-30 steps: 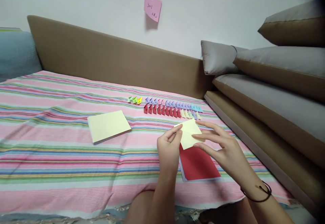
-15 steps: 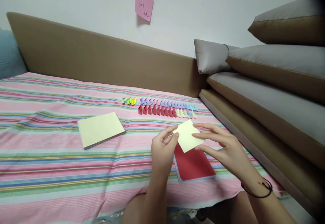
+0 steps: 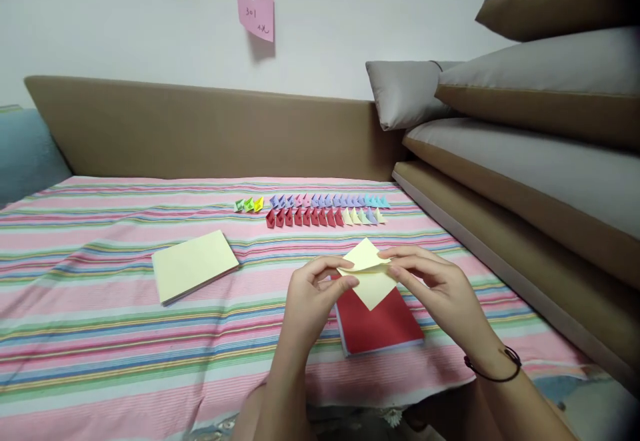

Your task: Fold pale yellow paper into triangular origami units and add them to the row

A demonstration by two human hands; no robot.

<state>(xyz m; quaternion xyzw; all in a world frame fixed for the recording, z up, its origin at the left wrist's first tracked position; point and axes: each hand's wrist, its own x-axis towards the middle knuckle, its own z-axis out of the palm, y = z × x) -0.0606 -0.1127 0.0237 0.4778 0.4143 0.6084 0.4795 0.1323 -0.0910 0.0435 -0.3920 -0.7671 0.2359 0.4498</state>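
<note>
Between my two hands is a pale yellow square of paper, turned corner-up, with a raised crease across its middle. My left hand pinches its left corner between thumb and fingers. At the right corner, my right hand grips the paper the same way. Just below it lies a stack of paper with a red sheet on top, partly covered by the yellow square and my hands. Beyond my fingers stand two rows of small folded paper boats, among them red ones and purple ones.
A stack of pale yellow paper lies to the left on the striped cloth. Grey and brown cushions are piled along the right. A brown backrest runs across the back, with a pink note on the wall above.
The yellow paper was flat and now bends along a middle crease. My right fingers have closed onto its right corner. The view has tilted and shifted slightly.
</note>
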